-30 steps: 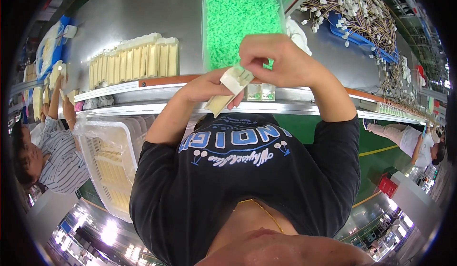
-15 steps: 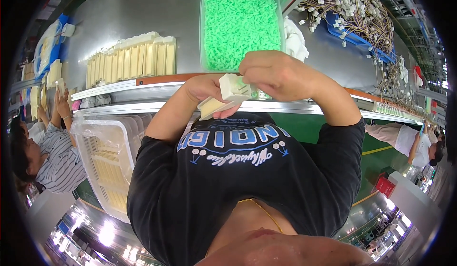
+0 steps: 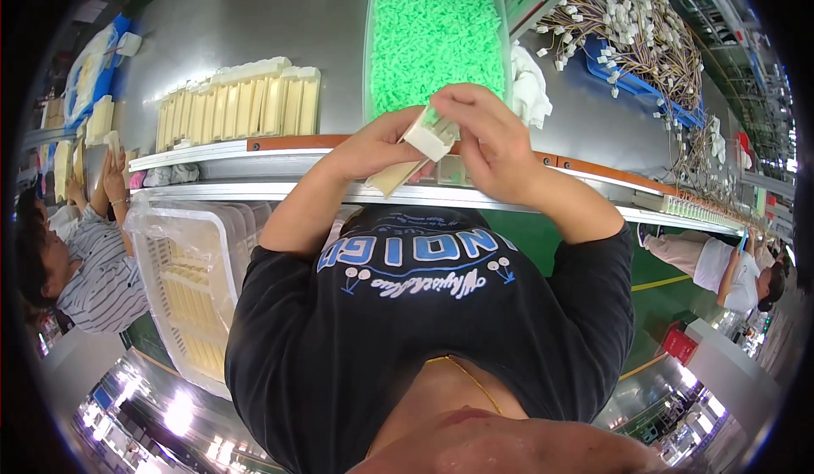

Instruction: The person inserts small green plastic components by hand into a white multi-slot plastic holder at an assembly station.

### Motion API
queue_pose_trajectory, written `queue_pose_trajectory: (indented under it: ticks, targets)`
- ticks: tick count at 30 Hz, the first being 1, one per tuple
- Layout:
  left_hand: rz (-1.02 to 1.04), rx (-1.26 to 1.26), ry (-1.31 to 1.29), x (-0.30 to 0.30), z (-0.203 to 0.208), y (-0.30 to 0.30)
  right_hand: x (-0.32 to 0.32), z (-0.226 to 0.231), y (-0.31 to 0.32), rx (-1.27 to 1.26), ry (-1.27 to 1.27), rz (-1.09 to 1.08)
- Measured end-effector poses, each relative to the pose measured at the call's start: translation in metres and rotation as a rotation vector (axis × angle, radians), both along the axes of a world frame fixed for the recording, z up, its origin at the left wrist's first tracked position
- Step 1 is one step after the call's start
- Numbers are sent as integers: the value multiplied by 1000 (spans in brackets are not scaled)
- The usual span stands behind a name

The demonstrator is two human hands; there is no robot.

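My left hand [image 3: 379, 145] is wrapped round a long cream plastic housing [image 3: 430, 141] with a white box-shaped end, held tilted above the table's front edge. At that white end my right hand [image 3: 492, 139] has its fingers bent and closed in, the fingertips by the upper side. Something small and green shows there beside the fingertips; what they grip is mostly hidden. Just beyond my hands stands a clear plastic bin [image 3: 368, 67] heaped with small light-green plastic pieces [image 3: 437, 37].
Left on the metal table, a row of cream housings [image 3: 237, 105] stands side by side. White cloth [image 3: 529, 88] lies right of the bin. Farther right, wired white connectors [image 3: 640, 29] pile over a blue tray [image 3: 623, 80]. A white basket [image 3: 157, 262] holds more housings. Co-workers sit left and right.
The housing has been turned and raised slightly, its white end now tipped toward the bin. My right hand has shifted from above the end to its right side, its thumb lower.
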State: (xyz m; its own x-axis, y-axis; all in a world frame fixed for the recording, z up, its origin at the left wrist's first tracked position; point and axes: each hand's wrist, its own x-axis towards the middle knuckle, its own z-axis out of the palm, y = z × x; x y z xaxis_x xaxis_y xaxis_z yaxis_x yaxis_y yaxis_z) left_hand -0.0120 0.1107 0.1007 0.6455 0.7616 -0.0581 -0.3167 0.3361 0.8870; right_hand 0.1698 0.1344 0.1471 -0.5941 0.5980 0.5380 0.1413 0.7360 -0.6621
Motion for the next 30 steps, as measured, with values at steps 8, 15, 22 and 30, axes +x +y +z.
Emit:
queue_pose_trajectory:
  ticks: [8,15,22,30]
  targets:
    - [172,-71,100,-14,10,-1,-6,-2,9,-10,-35,-48]
    - [918,105,473,-44,-28,-56,16,-40,24,-127,10,-316]
    - [1150,142,498,-9,-47,-84,29,-95,12,-274,-66,-381]
    - [770,596,996,0,-59,-83,24,-103,10,-285,-50,-372]
